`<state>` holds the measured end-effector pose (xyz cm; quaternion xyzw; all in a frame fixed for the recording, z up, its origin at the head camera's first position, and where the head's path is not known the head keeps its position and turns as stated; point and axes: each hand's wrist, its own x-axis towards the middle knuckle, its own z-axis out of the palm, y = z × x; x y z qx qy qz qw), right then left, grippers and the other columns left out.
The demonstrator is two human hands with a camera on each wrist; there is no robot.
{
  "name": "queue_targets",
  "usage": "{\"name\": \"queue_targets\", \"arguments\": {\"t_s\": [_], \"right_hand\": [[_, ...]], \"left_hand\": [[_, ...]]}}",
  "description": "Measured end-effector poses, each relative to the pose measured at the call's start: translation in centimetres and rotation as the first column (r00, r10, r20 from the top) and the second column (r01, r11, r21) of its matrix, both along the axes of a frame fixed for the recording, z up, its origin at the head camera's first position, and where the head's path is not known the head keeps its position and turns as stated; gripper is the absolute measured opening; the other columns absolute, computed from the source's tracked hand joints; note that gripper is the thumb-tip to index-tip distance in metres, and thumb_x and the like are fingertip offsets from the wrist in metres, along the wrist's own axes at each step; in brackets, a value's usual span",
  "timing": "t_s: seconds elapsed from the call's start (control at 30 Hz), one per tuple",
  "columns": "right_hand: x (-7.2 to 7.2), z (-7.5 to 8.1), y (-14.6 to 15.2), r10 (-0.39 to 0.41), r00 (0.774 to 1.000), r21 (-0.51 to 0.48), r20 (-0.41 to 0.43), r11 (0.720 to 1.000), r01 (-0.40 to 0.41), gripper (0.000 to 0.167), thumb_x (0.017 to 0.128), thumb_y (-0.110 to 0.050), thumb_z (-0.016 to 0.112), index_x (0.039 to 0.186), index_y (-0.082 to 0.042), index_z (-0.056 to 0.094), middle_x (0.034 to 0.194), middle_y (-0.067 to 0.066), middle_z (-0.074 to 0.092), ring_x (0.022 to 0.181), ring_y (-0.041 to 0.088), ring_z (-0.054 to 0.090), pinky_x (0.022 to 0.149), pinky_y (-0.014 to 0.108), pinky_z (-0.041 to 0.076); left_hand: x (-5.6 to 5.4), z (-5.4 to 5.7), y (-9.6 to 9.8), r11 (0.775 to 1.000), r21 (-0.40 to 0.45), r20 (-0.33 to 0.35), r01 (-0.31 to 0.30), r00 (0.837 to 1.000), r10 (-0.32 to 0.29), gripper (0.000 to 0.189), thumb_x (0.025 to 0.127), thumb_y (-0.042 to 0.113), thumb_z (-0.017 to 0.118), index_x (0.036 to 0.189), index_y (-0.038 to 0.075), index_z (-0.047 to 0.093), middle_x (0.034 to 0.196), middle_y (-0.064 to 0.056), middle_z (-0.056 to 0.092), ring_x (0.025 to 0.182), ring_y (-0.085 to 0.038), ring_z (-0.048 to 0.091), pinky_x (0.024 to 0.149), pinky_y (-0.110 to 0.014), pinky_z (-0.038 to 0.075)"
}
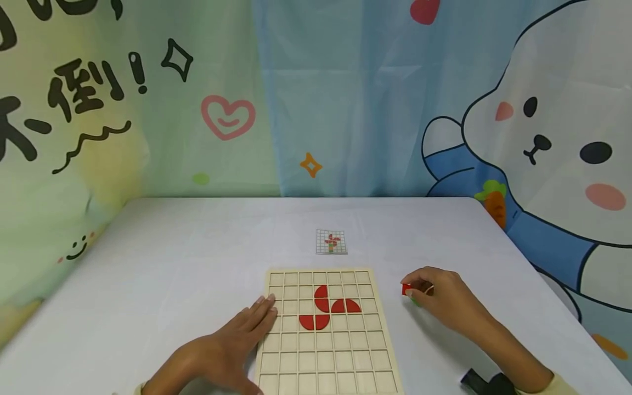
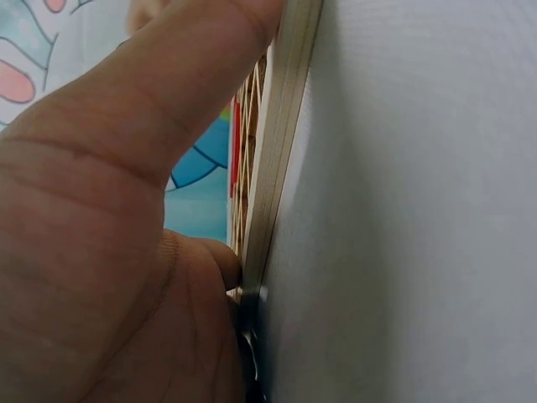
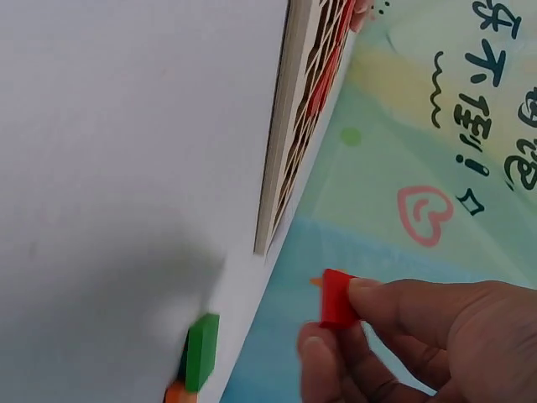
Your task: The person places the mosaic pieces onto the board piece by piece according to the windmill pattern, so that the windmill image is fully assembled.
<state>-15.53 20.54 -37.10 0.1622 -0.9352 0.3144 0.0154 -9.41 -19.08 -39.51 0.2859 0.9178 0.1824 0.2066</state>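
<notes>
A pale wooden board with a square grid lies on the table. Several red quarter-round pieces fill some of its upper cells. My left hand rests along the board's left edge, fingers extended; up close in the left wrist view, the thumb lies against that edge. Off to the board's right, my right hand pinches a small red block between thumb and fingers. Below it, a green block lies on the table, mostly hidden by the hand in the head view.
A small picture card with a red pinwheel design on a grid lies beyond the board. An orange piece sits beside the green block. Behind the white table hangs a printed curtain.
</notes>
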Motion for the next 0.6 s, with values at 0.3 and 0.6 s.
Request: {"name": "queue_targets", "arguments": {"t_s": [0.3,0.6], "right_hand": [[0.0,-0.1,-1.4,0.044,0.998,-0.047,0.035,0.998,-0.042,0.015,0.084,0.0,0.073,0.096,-0.008,0.071,0.083,-0.006,0.065,0.074,0.012,0.059,0.067,0.024,0.053],[-0.2,-0.1,-2.3,0.14,0.989,-0.085,0.051,0.987,-0.136,0.017,0.085,0.002,0.07,0.098,-0.008,0.072,0.086,-0.008,0.065,0.076,0.011,0.059,0.068,0.024,0.054]], "left_hand": [[0.0,0.1,0.1,1.0,0.011,-0.008,0.011,1.0,-0.01,0.129,0.064,0.062,0.082,0.156,0.006,0.01,0.163,-0.006,-0.007,0.147,-0.027,-0.006,0.115,-0.053,0.011],[0.0,0.2,0.1,1.0,0.01,-0.009,0.022,1.0,-0.022,0.129,0.065,0.062,0.081,0.156,0.005,0.009,0.163,-0.007,-0.007,0.147,-0.027,-0.007,0.115,-0.053,0.011]]}}
